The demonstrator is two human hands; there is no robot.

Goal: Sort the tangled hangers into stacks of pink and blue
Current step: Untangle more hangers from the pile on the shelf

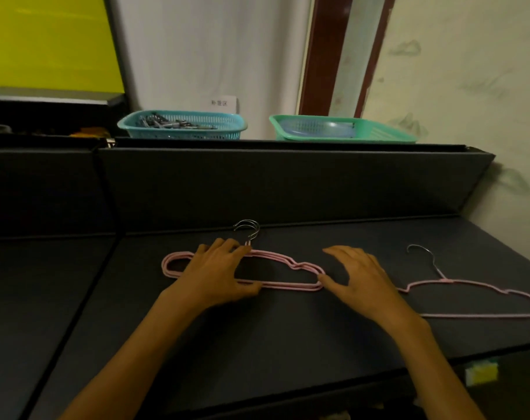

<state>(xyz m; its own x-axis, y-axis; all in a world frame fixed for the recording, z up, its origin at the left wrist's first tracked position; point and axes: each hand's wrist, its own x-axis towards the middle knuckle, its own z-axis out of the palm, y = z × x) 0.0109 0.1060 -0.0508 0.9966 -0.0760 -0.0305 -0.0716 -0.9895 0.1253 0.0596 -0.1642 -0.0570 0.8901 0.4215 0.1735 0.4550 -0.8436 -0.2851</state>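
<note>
Left hand (218, 268), right hand (357, 274), bare forearms, sleeveless

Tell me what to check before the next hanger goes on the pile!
1. Stack of thin pink wire hangers lined up, hooks together: ok.
2. Left hand resting on the stack: ok.
3. Right hand holding nothing, thumb at the stack's end: ok.
4. Single pink hanger with silver hook lying loose, apart from the stack: ok.
5. Blue hangers on the dark table: none visible, cannot tell where they are.
</note>
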